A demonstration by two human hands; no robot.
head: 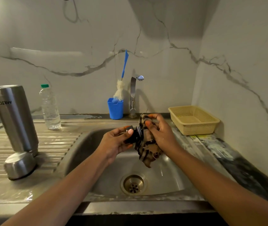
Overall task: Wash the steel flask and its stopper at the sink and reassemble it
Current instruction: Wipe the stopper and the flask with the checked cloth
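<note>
We see both hands meeting over the steel sink, above its basin and toward twelve o'clock from the drain; the left hand grips the black stopper, fingers curled under it and the thumb laid across its top, the stopper lying on its side with its ridged end turned to three o'clock; the right hand is bunched round a brown checked cloth, fingers folded into the fabric, and the cloth is pressed against that ridged end; the loose tail of the cloth hangs down into the basin.

At nine o'clock from the hands we find the steel flask standing on the ribbed drainboard, its lettering upside down; just beside its foot, toward six o'clock, the steel cup lid sits rim down on the same board.

At ten o'clock a clear plastic bottle with a green cap stands upright; at twelve o'clock a blue holder carries a blue-handled bottle brush, bristles down, beside the tap; at two o'clock a beige plastic basket rests against the marble wall.
</note>
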